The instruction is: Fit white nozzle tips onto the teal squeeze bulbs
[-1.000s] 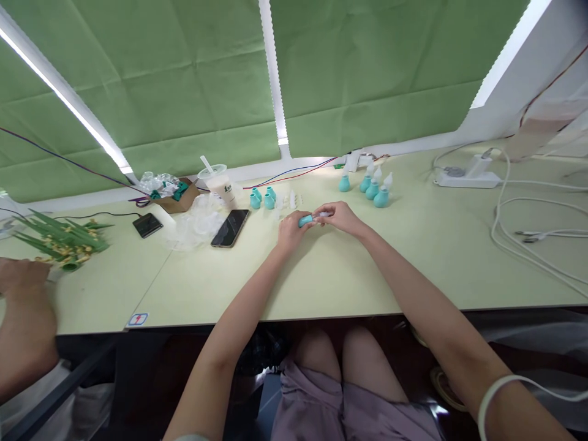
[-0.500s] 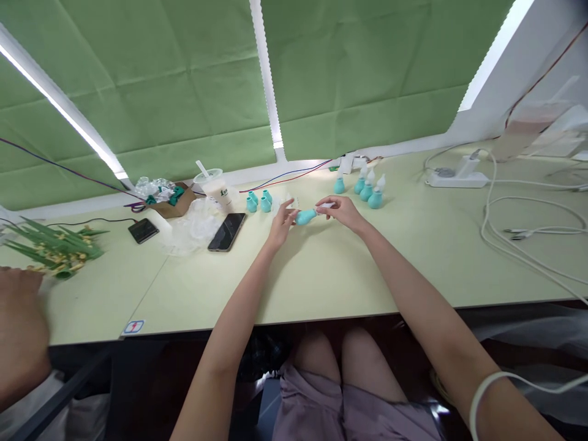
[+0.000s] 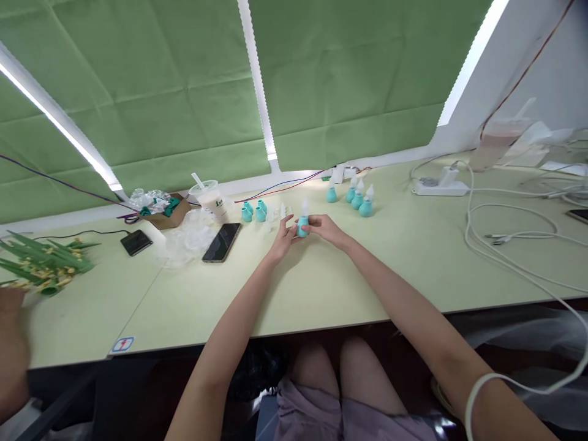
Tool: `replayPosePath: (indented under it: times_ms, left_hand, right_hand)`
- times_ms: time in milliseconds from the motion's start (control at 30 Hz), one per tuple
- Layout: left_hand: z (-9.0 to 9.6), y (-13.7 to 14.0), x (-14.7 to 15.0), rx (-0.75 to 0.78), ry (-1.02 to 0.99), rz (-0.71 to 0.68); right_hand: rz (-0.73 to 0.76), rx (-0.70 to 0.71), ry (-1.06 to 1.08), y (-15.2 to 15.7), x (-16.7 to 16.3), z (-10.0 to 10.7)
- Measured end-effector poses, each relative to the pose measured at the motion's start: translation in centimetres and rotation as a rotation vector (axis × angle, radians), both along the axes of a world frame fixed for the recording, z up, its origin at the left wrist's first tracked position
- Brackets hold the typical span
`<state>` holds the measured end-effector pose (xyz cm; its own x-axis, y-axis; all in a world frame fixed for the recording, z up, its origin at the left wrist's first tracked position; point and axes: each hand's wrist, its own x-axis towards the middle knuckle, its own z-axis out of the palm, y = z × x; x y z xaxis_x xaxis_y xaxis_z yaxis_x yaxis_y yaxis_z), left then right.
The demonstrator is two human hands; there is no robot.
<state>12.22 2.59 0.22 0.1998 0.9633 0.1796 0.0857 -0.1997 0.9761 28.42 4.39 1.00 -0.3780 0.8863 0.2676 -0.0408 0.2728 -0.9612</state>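
Between my hands stands a turquoise bulb syringe (image 3: 302, 226), upright, with a clear pointed nozzle on top. My left hand (image 3: 285, 236) grips its left side, while the fingers of my right hand (image 3: 323, 228) close on its right side. Behind my left hand are several loose clear nozzles (image 3: 270, 215). Farther left sit several turquoise bulbs (image 3: 260, 211) with open necks and no nozzles. At the back right, several bulb syringes (image 3: 365, 207) stand upright with nozzles fitted.
A phone (image 3: 221, 242), a crumpled plastic bag (image 3: 186, 237), a drink cup (image 3: 212, 199) and a cardboard box (image 3: 171, 215) lie left. A power strip (image 3: 440, 187) with white cables is right. Another person's arm (image 3: 11, 343) is at the far left, near green plant-like pieces (image 3: 46, 263).
The bulb syringe has turned from lying sideways to upright. My right hand has moved from its nozzle down to the bulb. The whole view has shifted slightly.
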Motion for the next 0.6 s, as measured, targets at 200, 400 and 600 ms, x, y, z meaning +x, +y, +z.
replayPosePath:
  times_ms: [200, 400, 600]
  left_hand:
    - [0.9, 0.7, -1.7, 0.327, 0.078, 0.358]
    - [1.6, 1.7, -5.1, 0.396, 0.132, 0.663]
    - [0.6, 2.7, -6.8, 0.346, 0.158, 0.765]
  right_hand:
    - [-0.349, 0.042, 0.081, 2.1, 1.5, -0.3]
    - [-0.5, 0.089, 0.045, 3.1, 3.6, -0.4]
    - [-0.652, 0.097, -0.055, 3.1, 4.2, -0.9]
